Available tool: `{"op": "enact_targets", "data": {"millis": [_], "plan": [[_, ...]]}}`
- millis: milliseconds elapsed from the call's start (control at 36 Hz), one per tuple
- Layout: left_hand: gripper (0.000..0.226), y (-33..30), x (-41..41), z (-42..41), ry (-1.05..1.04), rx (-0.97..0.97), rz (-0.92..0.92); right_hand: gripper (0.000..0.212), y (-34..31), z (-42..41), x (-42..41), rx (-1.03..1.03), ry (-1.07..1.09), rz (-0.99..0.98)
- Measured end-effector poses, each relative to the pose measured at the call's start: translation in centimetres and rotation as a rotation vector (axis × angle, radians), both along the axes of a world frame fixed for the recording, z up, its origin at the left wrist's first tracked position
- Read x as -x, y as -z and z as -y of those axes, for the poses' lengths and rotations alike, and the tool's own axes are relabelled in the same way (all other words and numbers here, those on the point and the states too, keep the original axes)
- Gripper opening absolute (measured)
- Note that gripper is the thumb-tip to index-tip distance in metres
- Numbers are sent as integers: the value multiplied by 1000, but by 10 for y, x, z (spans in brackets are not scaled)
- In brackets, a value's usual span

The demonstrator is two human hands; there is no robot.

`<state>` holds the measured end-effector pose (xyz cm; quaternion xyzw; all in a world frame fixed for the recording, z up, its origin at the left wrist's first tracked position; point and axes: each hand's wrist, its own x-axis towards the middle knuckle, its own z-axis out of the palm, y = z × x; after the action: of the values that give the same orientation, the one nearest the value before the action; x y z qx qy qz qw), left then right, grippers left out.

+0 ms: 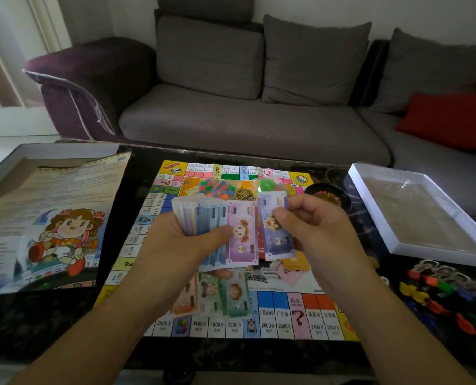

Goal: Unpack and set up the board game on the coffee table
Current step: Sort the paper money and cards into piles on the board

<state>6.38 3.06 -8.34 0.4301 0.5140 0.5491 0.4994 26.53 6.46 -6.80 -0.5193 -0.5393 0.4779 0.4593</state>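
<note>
A person's two bare hands hover above a game board (pixel 270 315) lying flat in the middle of a dark counter (pixel 36 323). The left hand (pixel 181 240) has a closed grip on a fanned stack of play money (pixel 203 220), thumb pressed across the notes. The right hand (pixel 314 223) pinches a single purple note (pixel 275 237), held beside the stack.

On the board's near part, below the hands, lie three small piles of sorted notes (pixel 214 297): orange, green and teal. On its far part lie bags of coloured pieces (pixel 217 188). Left of the board is the box lid (pixel 45 218) with a cartoon child; right of it, a white box tray (pixel 414 215), and nearer, loose coloured tokens (pixel 448 295).

The step in hand looks like sorting the money by value. The next move likely calls for laying the purple note on the board as a new pile beside the others.
</note>
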Motion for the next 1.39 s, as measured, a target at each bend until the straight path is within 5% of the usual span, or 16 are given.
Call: {"op": "enact_targets", "data": {"millis": [361,583,861,1389], "plan": [[23,-2,3,-3,30,-14,85,12,8,1,1,69,6,63],[27,1,10,-8,-25,8,113,12,27,1,-33,248,-74,713],[27,5,2,-8,24,21,113,13,67,15,-31,250,2,968],[28,9,-1,-10,38,37,65,14,73,13,-41,220,29,995]]}}
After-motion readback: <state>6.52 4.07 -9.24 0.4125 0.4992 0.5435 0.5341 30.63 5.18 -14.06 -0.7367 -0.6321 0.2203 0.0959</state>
